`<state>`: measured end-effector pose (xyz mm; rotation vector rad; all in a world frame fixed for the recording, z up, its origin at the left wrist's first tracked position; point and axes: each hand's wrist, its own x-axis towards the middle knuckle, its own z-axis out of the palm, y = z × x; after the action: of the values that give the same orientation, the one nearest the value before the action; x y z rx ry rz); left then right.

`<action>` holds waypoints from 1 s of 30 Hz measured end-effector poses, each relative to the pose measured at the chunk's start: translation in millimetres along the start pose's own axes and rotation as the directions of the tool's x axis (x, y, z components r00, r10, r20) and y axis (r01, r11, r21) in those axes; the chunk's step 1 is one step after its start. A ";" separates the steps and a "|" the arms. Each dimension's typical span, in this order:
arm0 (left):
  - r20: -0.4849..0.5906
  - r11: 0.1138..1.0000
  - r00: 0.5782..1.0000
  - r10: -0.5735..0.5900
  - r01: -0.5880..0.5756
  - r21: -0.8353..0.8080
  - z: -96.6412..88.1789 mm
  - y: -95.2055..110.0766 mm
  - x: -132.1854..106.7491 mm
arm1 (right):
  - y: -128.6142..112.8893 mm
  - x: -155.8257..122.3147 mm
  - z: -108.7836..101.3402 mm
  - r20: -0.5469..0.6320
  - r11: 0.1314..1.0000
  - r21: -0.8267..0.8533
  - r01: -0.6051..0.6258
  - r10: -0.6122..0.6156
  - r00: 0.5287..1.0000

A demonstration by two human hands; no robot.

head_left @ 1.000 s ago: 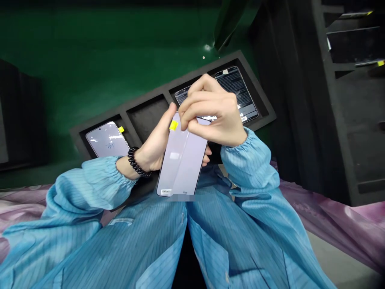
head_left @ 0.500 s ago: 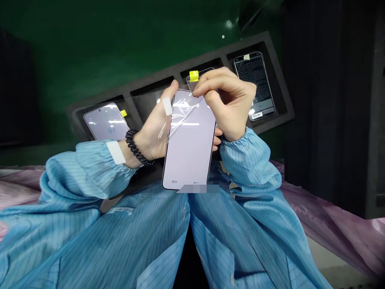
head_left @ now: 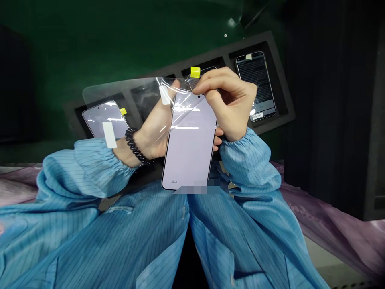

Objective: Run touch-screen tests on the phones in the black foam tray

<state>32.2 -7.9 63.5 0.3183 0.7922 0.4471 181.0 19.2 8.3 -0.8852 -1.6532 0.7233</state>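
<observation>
My left hand [head_left: 152,134] grips a smartphone [head_left: 189,148] from behind, its lit pale-lilac screen facing me. My right hand [head_left: 231,102] pinches the top edge of a clear protective film [head_left: 126,94] by its yellow tab [head_left: 195,72]. The film is peeled off most of the screen and spreads out flat to the left over my left wrist, with two white tabs on it. It still touches the phone's top edge. A black coiled band sits on my left wrist.
A dark foam tray [head_left: 279,80] with several slots lies beyond my hands on a green surface. One phone [head_left: 104,120] with a yellow tab rests in its left slot, another phone [head_left: 255,86] with a dark screen in the right slot. Dark racks stand at right.
My right hand has pulled the film off the phone's screen; it now fans out to the left. The yellow tab rose from the phone's top corner. The view tilted upward.
</observation>
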 end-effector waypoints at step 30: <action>-0.187 0.247 0.478 0.858 -0.065 0.967 -75.4 -6.0 -22.7 | 1.9 -36.2 -41.8 -0.209 0.953 0.293 -0.075 0.140 0.968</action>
<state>-36.1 -16.2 24.8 1.5971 1.7501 0.8132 227.3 -9.3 -2.0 -0.8229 -1.2678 0.8758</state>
